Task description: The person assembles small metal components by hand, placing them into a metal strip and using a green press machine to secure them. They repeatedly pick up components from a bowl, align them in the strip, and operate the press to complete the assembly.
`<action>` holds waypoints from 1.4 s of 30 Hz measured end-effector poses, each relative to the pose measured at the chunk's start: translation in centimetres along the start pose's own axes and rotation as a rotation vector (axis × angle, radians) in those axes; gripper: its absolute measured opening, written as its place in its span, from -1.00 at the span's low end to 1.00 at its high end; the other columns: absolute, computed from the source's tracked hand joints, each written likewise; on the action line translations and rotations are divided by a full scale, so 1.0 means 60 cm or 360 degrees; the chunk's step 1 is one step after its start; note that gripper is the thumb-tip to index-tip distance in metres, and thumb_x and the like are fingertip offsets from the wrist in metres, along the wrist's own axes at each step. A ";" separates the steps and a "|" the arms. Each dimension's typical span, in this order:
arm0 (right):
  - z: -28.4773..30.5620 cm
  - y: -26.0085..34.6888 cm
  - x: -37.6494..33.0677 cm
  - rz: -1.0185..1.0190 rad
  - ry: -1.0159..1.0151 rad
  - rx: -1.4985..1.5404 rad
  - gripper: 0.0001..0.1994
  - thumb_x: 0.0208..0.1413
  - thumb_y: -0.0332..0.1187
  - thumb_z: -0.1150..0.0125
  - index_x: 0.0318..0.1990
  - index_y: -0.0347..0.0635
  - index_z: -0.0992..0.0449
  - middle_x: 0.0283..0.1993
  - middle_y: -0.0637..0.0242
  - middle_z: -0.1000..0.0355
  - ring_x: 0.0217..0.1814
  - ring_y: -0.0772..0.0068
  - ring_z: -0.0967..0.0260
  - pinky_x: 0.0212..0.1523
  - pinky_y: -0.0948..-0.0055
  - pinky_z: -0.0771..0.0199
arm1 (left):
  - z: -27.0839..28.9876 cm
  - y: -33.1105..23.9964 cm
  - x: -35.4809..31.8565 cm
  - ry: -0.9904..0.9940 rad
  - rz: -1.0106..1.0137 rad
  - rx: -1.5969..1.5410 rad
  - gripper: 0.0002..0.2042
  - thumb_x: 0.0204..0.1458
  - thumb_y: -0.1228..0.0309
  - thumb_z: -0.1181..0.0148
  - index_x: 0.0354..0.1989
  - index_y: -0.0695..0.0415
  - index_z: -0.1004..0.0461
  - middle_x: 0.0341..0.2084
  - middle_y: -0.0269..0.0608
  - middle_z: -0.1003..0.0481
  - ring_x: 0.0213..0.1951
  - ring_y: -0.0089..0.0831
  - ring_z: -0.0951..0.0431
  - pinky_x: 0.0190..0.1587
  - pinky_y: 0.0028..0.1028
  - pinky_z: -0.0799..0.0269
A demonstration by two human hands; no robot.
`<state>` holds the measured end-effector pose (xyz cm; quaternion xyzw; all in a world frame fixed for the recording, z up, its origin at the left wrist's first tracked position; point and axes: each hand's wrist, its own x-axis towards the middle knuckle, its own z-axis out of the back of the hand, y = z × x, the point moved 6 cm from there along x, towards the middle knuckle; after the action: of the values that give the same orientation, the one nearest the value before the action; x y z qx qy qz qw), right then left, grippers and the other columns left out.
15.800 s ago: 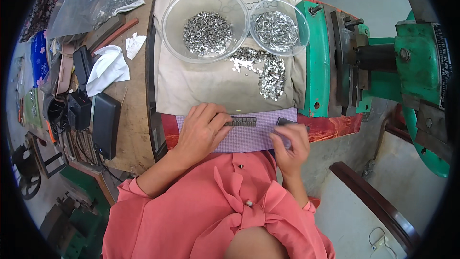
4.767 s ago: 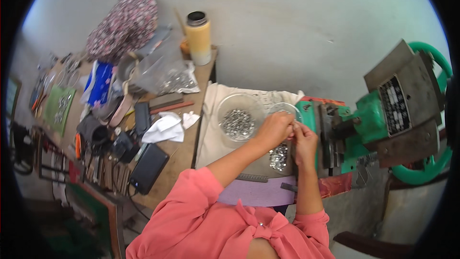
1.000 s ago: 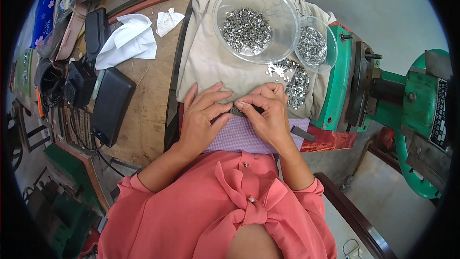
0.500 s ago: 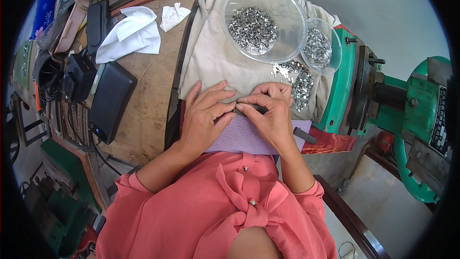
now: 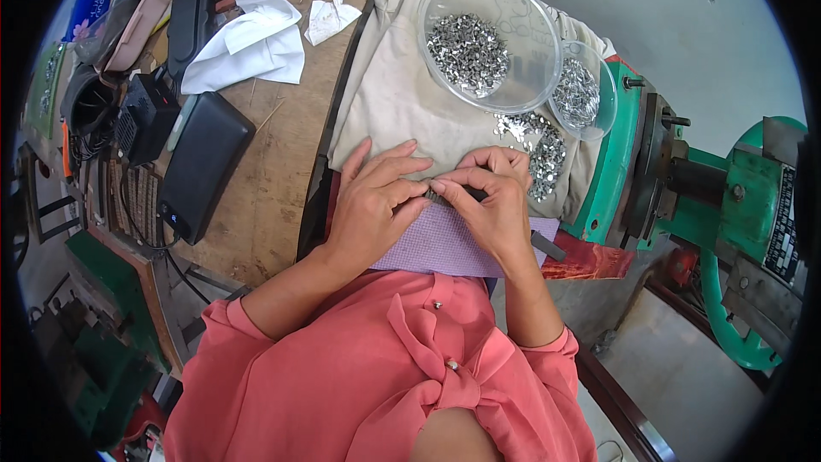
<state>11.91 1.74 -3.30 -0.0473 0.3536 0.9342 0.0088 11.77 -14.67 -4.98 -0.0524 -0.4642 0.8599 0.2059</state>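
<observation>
My left hand (image 5: 369,204) and my right hand (image 5: 494,205) meet over a purple woven mat (image 5: 428,241). Thumb and forefinger of the left come together at the fingertips, while its other fingers stretch out over the beige cloth (image 5: 385,77). Whatever lies in that pinch is too small to make out. In my curled right hand a short dark bar (image 5: 475,194) shows partly between the fingers, its rest hidden. Just beyond that hand lies a loose pile of small shiny metal pieces (image 5: 546,162). Another dark bar (image 5: 547,245) rests near the mat's right edge.
Two clear tubs, one large (image 5: 534,21) and one small (image 5: 609,98), hold small metal parts. A green machine (image 5: 611,162) with a handwheel (image 5: 714,291) stands right. On the wooden table (image 5: 282,145) at left lie a black power bank (image 5: 208,167) and a white cloth (image 5: 256,47).
The whole view has shifted slightly, with the table and tubs sitting a little further right. Both hands keep nearly the same pose at the mat.
</observation>
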 end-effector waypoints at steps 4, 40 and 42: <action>-0.002 -0.004 0.001 -0.0012 0.0005 -0.0006 -0.85 -0.11 -0.22 -0.52 -0.35 0.05 -0.76 -0.24 0.49 -0.43 0.03 0.25 -0.17 0.11 0.20 -0.11 | -0.001 0.002 -0.001 -0.0002 0.0003 -0.0003 -0.83 -0.14 0.50 -0.43 -0.32 0.09 -0.66 0.00 -0.30 -0.58 0.27 -0.27 -0.43 0.41 -0.06 0.03; 0.025 -0.029 -0.022 -0.0097 -0.0003 -0.0089 -0.82 -0.13 -0.19 -0.53 -0.35 0.03 -0.76 -0.24 0.50 -0.42 0.02 0.27 -0.18 0.13 0.20 -0.07 | 0.002 -0.002 0.003 0.0045 0.0017 0.0003 -0.85 -0.09 0.46 -0.41 -0.29 0.10 -0.67 0.00 -0.33 -0.58 0.29 -0.32 -0.40 0.43 -0.12 0.06; 0.025 -0.022 -0.017 -0.0117 0.0012 -0.0100 -0.82 -0.13 -0.19 -0.53 -0.35 0.02 -0.76 -0.24 0.51 -0.42 0.02 0.28 -0.18 0.12 0.20 -0.07 | 0.001 -0.001 0.003 0.0049 0.0017 0.0007 -0.85 -0.09 0.46 -0.41 -0.29 0.10 -0.67 0.01 -0.33 -0.58 0.29 -0.31 -0.39 0.43 -0.11 0.06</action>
<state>12.89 3.74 -2.97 -0.0641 0.3222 0.9436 0.0402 11.60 -14.63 -4.89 -0.0676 -0.4587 0.8611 0.2086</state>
